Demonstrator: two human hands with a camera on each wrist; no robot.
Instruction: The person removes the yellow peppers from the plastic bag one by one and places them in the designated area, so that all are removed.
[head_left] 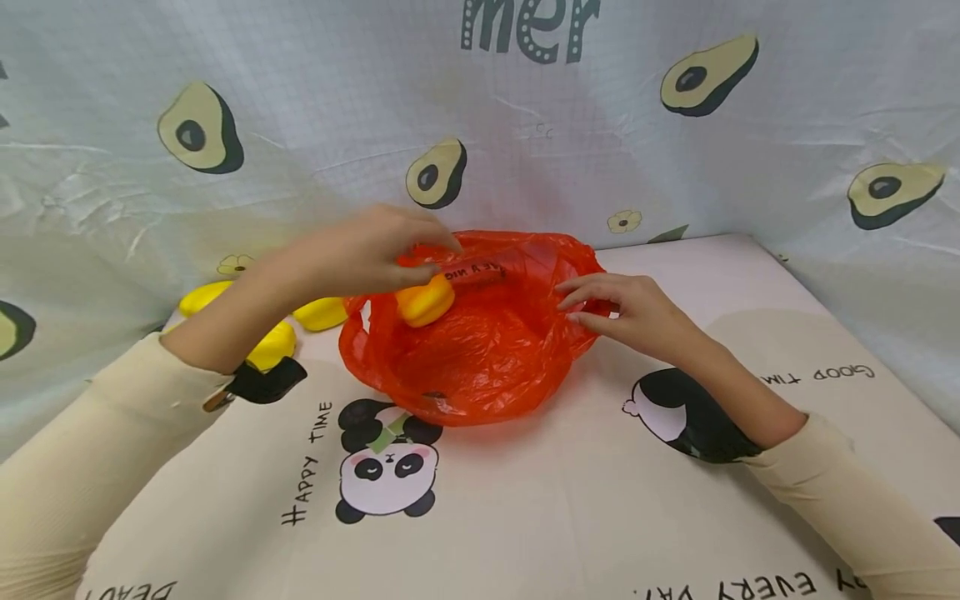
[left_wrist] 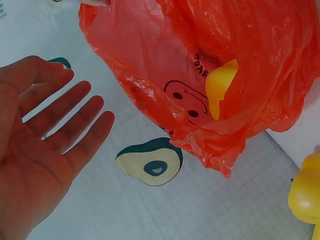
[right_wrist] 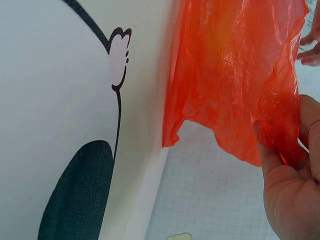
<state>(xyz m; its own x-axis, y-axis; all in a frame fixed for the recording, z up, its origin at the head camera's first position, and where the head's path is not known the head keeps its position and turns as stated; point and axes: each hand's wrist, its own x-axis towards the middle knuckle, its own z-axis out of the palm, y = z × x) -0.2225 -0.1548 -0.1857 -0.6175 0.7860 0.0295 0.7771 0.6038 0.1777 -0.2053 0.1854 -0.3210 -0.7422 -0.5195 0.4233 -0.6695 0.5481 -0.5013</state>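
A red plastic bag (head_left: 480,358) stands on the table with its mouth spread wide. Just inside its left part is a smooth yellow fruit-like piece (head_left: 425,302), partly covered by the bag's edge in the left wrist view. Over that side hovers my left hand (head_left: 360,250), blurred in the head view; its palm and loosely extended fingers (left_wrist: 75,112) hold nothing in the left wrist view. My right hand (head_left: 633,312) pinches the bag's right rim between thumb and fingers, and the red film bunches there in the right wrist view.
Several more yellow fruit-like pieces (head_left: 320,313) lie left of the bag, partly behind my left forearm. A white curtain (head_left: 315,100) printed with avocados hangs behind the table. The tablecloth (head_left: 510,517) carries panda drawings and lettering.
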